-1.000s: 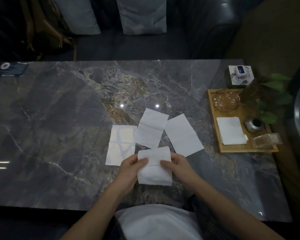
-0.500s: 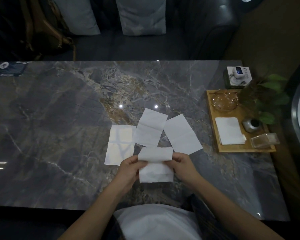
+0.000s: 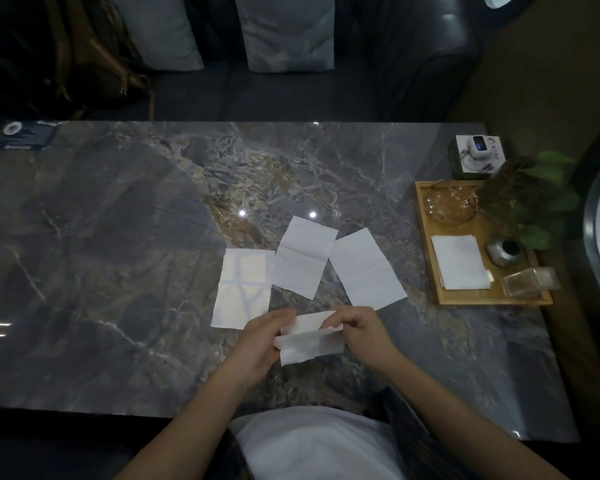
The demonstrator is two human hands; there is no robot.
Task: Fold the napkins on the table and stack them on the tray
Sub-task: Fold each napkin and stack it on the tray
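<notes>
Head view: a dark marble table [image 3: 118, 258] carries all items. Near the middle of the near edge, the left hand [image 3: 262, 341] and the right hand [image 3: 357, 329] both grip one white napkin [image 3: 309, 341], each pinching an end of it; the napkin is partly folded over on itself, with an upper flap lying above a lower layer, and it is held just above the table surface. Three further napkins lie flat and unfolded toward the centre of the table, just beyond the hands: the left napkin [image 3: 245, 287] beside the left hand, the middle napkin [image 3: 303, 256] overlapping its right edge, and the right napkin [image 3: 366, 268] just beside the middle one, tilted. A wooden tray [image 3: 426, 244] sits near the right edge of the table. On it a folded napkin stack [image 3: 459, 261] rests near the tray's near half; how many napkins it holds cannot be told. Also on the tray are a glass dish [image 3: 449, 204] at the far end, a small metal pot [image 3: 504, 251] to the right of the stack, and a clear container [image 3: 530, 280] at the near right corner. A leafy plant [image 3: 541, 195] overhangs the tray's right side. A small box [image 3: 477, 155] stands at the far right corner of the table, and a dark card [image 3: 25, 135] lies at the far left corner.
</notes>
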